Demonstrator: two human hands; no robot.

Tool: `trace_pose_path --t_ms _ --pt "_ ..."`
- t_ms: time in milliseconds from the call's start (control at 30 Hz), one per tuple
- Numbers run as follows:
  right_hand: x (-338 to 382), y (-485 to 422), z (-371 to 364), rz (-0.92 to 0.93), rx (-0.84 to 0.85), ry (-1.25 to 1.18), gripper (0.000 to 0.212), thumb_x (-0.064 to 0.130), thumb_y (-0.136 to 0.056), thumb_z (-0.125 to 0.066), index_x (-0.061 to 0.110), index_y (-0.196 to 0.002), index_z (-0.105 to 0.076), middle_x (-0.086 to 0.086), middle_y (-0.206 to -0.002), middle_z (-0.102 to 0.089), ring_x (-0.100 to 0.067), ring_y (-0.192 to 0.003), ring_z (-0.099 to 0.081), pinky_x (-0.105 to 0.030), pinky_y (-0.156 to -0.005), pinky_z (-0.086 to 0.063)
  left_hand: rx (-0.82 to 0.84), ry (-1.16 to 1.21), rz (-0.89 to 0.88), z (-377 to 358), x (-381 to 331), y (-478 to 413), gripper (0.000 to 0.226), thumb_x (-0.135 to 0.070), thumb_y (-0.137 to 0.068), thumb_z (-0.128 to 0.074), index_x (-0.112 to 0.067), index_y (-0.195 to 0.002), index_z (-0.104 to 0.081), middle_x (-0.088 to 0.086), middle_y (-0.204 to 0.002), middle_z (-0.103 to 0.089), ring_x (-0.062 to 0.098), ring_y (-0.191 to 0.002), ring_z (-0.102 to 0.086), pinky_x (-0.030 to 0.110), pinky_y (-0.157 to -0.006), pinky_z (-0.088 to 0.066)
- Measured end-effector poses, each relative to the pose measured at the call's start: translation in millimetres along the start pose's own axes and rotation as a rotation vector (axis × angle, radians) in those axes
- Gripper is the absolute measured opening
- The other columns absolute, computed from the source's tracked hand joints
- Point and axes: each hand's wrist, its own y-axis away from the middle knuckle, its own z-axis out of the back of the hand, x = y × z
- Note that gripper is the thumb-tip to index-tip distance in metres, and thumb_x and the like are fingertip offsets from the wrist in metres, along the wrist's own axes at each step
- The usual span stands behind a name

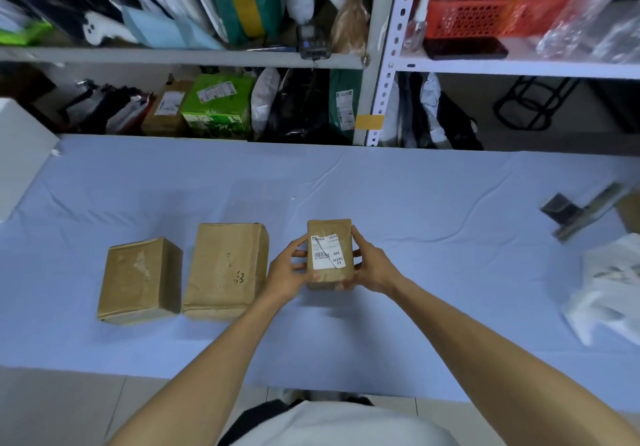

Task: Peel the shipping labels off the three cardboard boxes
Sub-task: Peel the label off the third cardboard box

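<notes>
Blue table (415, 186), small box (329, 277) edges under hands (285, 272), label (329, 251) print blurry.

The middle box (225, 270) stood on the table (415, 203). Just left of it, almost touching, sat the left box (140, 281). To its right was the small box (329, 227) (whether it rested on the table could not be told), held between the left hand (287, 272) on the nearer side and the right hand (372, 267) on the farther, with the label (329, 253) on its upward face. Well right of the middle box lay a plastic bag (613, 289), with a tool (571, 213) behind it. Far left and behind stood a block (20, 154). Behind the middle box, past the table's back edge, rose the shelving (381, 64), with parcels (218, 106) on its lower level.
</notes>
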Motion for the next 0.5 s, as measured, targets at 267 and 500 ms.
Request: trace_pose_path --t_ms 267,500 --pt "16 2 -7 0.025 -0.056 -0.005 0.116 -0.003 -0.066 -0.080 0.023 -0.152 -0.008 -0.007 -0.128 -0.054 -0.027 -0.114 -0.055 -0.038 -0.078 -0.056 -0.015 -0.002 -0.031 7 -1 -2 0.080 0.009 -0.072 -0.076 -0.023 -0.138 -0.045 0.004 -0.116 -0.059 0.007 -0.097 -0.061 0.014 -0.068 -0.053" --pt "12 -5 -12 -0.051 -0.053 -0.037 0.085 -0.004 -0.078 -0.067 0.016 -0.147 -0.020 -0.010 -0.120 -0.056 -0.024 -0.089 -0.059 -0.024 -0.050 -0.051 -0.020 -0.011 -0.044 1 -2 -1 0.072 0.011 -0.073 -0.074 -0.024 -0.132 -0.050 0.003 -0.120 -0.059 0.013 -0.098 -0.062 0.015 -0.067 -0.054"
